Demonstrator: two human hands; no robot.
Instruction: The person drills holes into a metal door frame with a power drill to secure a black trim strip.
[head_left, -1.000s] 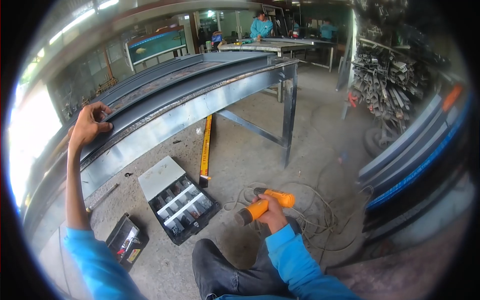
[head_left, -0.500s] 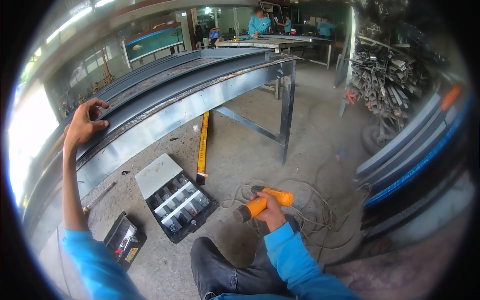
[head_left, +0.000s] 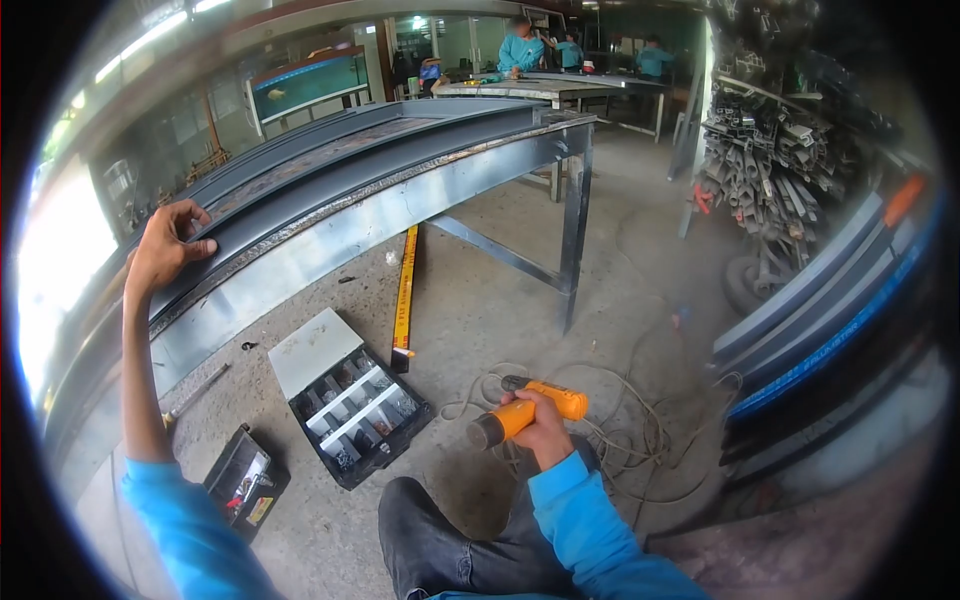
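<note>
My left hand [head_left: 170,243] is at the near edge of a dark grey metal frame [head_left: 330,165], thumb and curled fingers on its rim. The frame lies on a steel-legged workbench [head_left: 573,225]. Low in front of me, my right hand [head_left: 541,425] is wrapped round an orange power drill [head_left: 560,398], held over the floor above my legs. An open case of small hardware [head_left: 350,415] sits on the floor between my hands, its lid folded back.
A smaller open black case [head_left: 247,485] stands lower left. A yellow level [head_left: 405,290] leans under the bench. Loose cable [head_left: 650,440] coils beside the drill. Stacked metal profiles [head_left: 820,310] stand at right. People [head_left: 520,50] are at a far table [head_left: 560,88].
My two hands keep almost the same places and holds. At the far table, the people in the background have shifted a little.
</note>
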